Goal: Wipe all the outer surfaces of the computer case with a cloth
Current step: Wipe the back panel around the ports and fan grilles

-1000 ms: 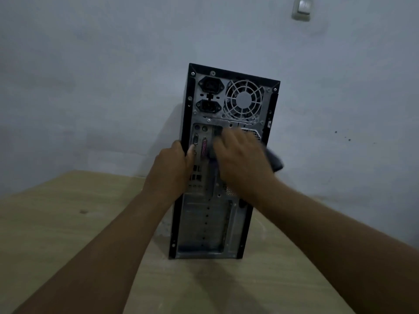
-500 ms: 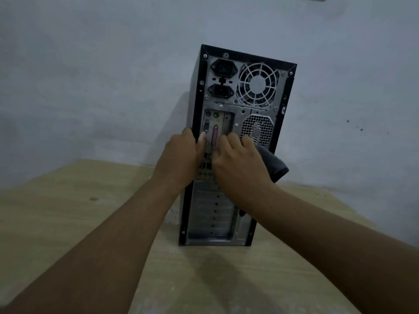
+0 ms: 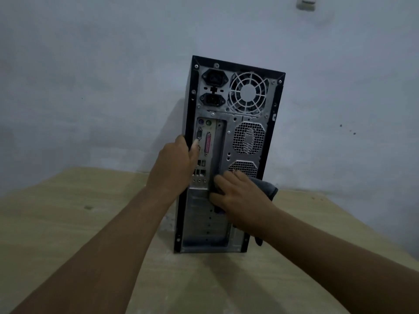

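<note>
- Two hands: our left hand (image 3: 174, 164) curls round the left edge of the computer case (image 3: 229, 152), upright on the table (image 3: 68, 223).
- Our right hand (image 3: 240, 200), fingers straight, presses the cloth (image 3: 267, 189) to its rear.

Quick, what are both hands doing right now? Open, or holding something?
Left hand: closed, gripping the computer case by its left edge.
Right hand: open, fingers pressing the cloth flat against the case's back.
</note>
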A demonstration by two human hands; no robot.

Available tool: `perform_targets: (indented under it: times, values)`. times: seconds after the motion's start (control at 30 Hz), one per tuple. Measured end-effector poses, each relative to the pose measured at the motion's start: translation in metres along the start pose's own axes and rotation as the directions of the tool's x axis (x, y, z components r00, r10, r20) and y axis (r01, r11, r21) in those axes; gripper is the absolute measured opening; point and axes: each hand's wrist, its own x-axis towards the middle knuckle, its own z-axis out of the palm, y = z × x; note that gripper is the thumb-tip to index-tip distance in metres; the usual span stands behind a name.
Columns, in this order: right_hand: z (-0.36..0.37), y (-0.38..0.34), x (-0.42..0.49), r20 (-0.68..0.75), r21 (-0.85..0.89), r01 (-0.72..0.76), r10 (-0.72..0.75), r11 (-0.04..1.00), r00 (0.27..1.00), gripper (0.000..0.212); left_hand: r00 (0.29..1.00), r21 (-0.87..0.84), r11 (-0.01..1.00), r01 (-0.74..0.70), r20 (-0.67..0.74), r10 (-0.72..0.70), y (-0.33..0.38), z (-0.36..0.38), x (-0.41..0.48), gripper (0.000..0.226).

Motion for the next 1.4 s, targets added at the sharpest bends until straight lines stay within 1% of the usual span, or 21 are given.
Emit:
perform_targets:
  times: [0.07,0.17,0.33,0.4,0.5,0.57,0.67,0.73,0.77,0.83,0.87,0.97,1.0,1.07,1.13,1.17,1.23,1.27,1.3,1.33,1.4]
  values:
    - [0.001,0.009,-0.007,-0.025,0.049,-0.001,0.003,0.999,1.000,0.038,1.000,-0.006,1.000,-0.006,0.000,0.006,0.000,0.001,0.000,0.034]
    - [-0.004,0.017,0.003,-0.161,0.148,-0.162,0.185,0.976,0.969,0.041,1.000,0.001,1.000,0.002,0.008,-0.002,-0.001,0.002,0.000,0.034]
    - [-0.036,0.037,0.055,-0.419,0.197,-0.363,0.413,0.911,0.808,0.020,1.000,0.004,1.000,0.003,0.003,-0.003,-0.007,0.005,0.003,0.034]
    - [-0.040,0.039,0.067,-0.479,0.218,-0.399,0.454,0.891,0.752,0.016,1.000,-0.011,1.000,0.005,0.007,-0.005,-0.008,0.005,0.004,0.035]
    - [-0.031,0.028,0.066,-0.498,0.253,-0.410,0.482,0.876,0.721,0.020,1.000,-0.011,1.000,0.014,0.008,-0.014,-0.007,0.005,0.004,0.037]
    - [-0.019,0.026,0.052,-0.470,0.239,-0.358,0.430,0.903,0.771,0.015,1.000,-0.007,1.000,0.017,0.014,-0.017,-0.005,0.003,0.003,0.034]
    - [-0.005,0.031,0.023,-0.306,0.108,-0.165,0.191,0.980,0.933,0.037,1.000,-0.003,1.000,0.009,0.019,-0.009,-0.004,0.001,0.001,0.033]
    - [-0.003,0.034,0.014,-0.233,0.094,-0.090,0.110,0.991,0.966,0.044,1.000,0.000,1.000,0.015,0.018,-0.015,-0.004,0.002,0.001,0.034]
    - [-0.004,0.037,0.015,-0.255,0.107,-0.099,0.124,0.989,0.959,0.043,1.000,0.009,1.000,0.023,0.020,-0.024,-0.003,0.002,0.001,0.034]
    - [-0.008,0.043,0.024,-0.358,0.211,-0.193,0.259,0.958,0.897,0.036,0.999,0.031,0.999,0.032,0.023,-0.032,-0.003,0.003,0.003,0.034]
    - [-0.012,0.046,0.031,-0.406,0.294,-0.259,0.365,0.920,0.838,0.031,0.999,0.030,0.999,0.036,0.020,-0.037,-0.004,0.004,0.003,0.033]
    - [-0.023,0.049,0.057,-0.494,0.489,-0.410,0.632,0.770,0.597,0.021,0.999,0.014,0.999,0.036,0.006,-0.036,-0.006,0.005,0.003,0.033]
    - [-0.026,0.046,0.067,-0.513,0.510,-0.435,0.668,0.742,0.539,0.020,0.999,0.007,0.999,0.035,-0.001,-0.035,-0.006,0.006,0.002,0.032]
    - [-0.028,0.035,0.086,-0.545,0.480,-0.478,0.677,0.736,0.495,0.015,0.999,-0.023,0.999,0.039,0.002,-0.039,-0.007,0.006,0.002,0.032]
    - [-0.027,0.026,0.095,-0.578,0.412,-0.480,0.629,0.775,0.519,0.018,0.999,-0.046,0.998,0.043,0.017,-0.042,-0.008,0.004,0.001,0.029]
    - [-0.025,0.026,0.095,-0.600,0.354,-0.444,0.564,0.823,0.567,0.021,0.999,-0.050,0.998,0.041,0.020,-0.040,-0.009,0.002,0.002,0.028]
    - [-0.018,0.034,0.085,-0.605,0.139,-0.274,0.301,0.952,0.738,0.023,1.000,-0.048,0.999,0.012,0.014,-0.012,-0.011,-0.001,0.003,0.029]
    - [-0.015,0.041,0.077,-0.564,0.035,-0.177,0.166,0.984,0.809,0.025,1.000,-0.039,0.999,-0.003,0.013,0.004,-0.012,-0.002,0.003,0.029]
    - [-0.015,0.049,0.072,-0.523,-0.021,-0.121,0.092,0.992,0.847,0.026,1.000,-0.033,0.999,-0.013,0.012,0.014,-0.013,-0.004,0.003,0.029]
    - [-0.016,0.055,0.067,-0.504,-0.023,-0.126,0.098,0.992,0.858,0.027,1.000,-0.038,0.999,-0.020,0.014,0.021,-0.012,-0.003,0.003,0.030]
    - [-0.018,0.059,0.065,-0.533,0.093,-0.223,0.237,0.970,0.812,0.027,0.999,-0.044,0.999,-0.031,0.013,0.032,-0.012,-0.001,0.002,0.028]
